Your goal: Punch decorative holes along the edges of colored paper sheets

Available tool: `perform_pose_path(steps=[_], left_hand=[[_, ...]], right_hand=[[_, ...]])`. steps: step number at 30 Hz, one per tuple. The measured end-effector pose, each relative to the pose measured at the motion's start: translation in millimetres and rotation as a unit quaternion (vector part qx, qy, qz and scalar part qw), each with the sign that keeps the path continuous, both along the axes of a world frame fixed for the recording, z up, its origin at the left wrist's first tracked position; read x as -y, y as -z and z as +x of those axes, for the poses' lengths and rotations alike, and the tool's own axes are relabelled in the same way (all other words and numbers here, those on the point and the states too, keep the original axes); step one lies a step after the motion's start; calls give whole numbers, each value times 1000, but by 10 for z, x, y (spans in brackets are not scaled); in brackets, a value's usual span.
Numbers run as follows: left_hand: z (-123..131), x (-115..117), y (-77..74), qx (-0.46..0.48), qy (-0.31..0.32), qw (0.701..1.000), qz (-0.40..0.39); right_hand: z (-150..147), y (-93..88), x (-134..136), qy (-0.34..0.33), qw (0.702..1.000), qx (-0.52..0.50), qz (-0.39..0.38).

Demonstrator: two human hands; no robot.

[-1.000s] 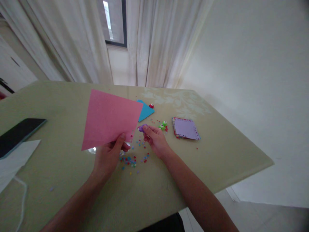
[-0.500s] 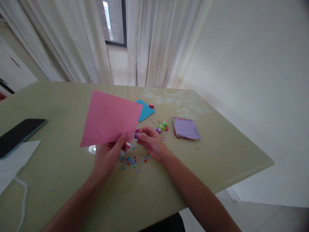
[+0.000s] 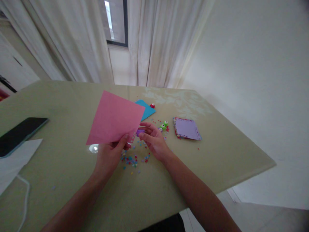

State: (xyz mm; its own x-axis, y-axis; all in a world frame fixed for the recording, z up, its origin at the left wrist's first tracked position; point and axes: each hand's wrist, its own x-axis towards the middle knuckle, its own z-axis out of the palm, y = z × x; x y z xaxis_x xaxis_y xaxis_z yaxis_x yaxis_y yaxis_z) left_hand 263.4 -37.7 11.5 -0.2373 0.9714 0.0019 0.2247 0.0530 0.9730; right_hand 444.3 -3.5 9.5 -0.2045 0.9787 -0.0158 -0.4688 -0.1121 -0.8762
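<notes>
A square sheet of pink paper [image 3: 117, 117] is held up, tilted, above the table. My left hand [image 3: 111, 154] pinches its lower right part between thumb and fingers. Small cut-out holes line the paper's right edge near the lower corner. Between the thumb and fingers of my right hand [image 3: 155, 143] is a small purple craft punch [image 3: 140, 132], right beside that edge; I cannot tell whether it touches the paper. Tiny coloured paper bits [image 3: 130, 159] lie scattered on the table below. Green punches with eyes [image 3: 164, 125] stand just beyond my right hand, and a purple one is partly hidden there.
Behind the pink sheet lies blue paper [image 3: 148, 111], with a red punch [image 3: 152, 105] beside it. To the right is a stack of paper squares [image 3: 187, 129], lilac on top. A phone [image 3: 21, 135], white paper [image 3: 18, 161] and a white cable [image 3: 27, 196] are at left.
The pink sheet has shifted slightly right and turned a little. The purple punch has come away from the sheet's edge and shows more fully in my right hand. More cut-out holes are visible.
</notes>
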Motion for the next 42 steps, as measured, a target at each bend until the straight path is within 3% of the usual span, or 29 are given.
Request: perform_pose_path(steps=[8, 17, 25, 33, 42], left_hand=[[28, -8, 10, -3, 33, 999, -7], [108, 27, -89, 24, 45, 998, -27], [104, 18, -63, 8, 35, 999, -11], [110, 18, -62, 0, 57, 998, -36], [117, 26, -59, -7, 62, 997, -48]], right_hand=[[17, -7, -17, 17, 1000, 5, -4], [30, 16, -24, 21, 999, 20, -27], [35, -26, -11, -27, 998, -9, -60], [34, 29, -37, -29, 997, -19, -69], [62, 59, -40, -49, 996, 33, -62]])
